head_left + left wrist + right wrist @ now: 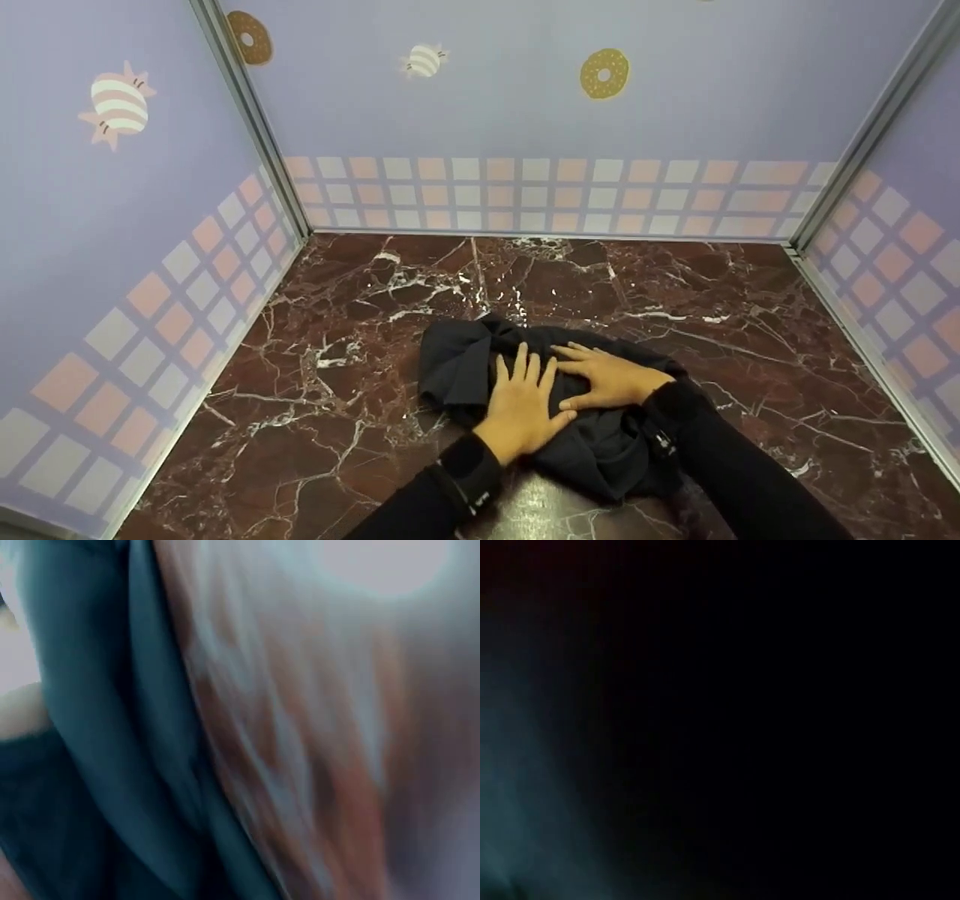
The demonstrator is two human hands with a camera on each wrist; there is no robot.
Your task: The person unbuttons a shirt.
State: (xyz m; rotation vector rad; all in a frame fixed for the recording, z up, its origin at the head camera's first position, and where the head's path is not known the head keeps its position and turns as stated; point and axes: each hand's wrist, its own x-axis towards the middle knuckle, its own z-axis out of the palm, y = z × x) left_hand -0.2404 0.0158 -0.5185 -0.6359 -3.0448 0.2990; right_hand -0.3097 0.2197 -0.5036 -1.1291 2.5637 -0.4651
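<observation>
Cloth [465, 364], charcoal-dark and bunched into an uneven heap, right of the middle on a glossy red-brown marbled surface [247, 465], well apart from the lilac far panel [517, 97]. Probably soft and woven, light for its spread, limp rather than stiff, with no worry about breaking; garment or plain sheet, impossible to tell from the folds. On top, left hand [521, 409] laid flat, fingers straight, spread and pointing toward the far side; right hand [611, 379] just beside, likewise flat, fingers stretched toward the left. Pressed or resting only, pinching nothing. In the left wrist view, long smooth folds, suggesting a supple drape; in the right wrist view, almost entirely black, too dark to confirm anything. Likely to slide readily over the polished surface under flat palms, and to ruck up or roll if pushed from one side only. Best taken hold of at the broad flap [450, 379] on the left end or at the near fold [607, 457], gathering several layers together rather than pinching a single one, too apt to peel away from the heap.
</observation>
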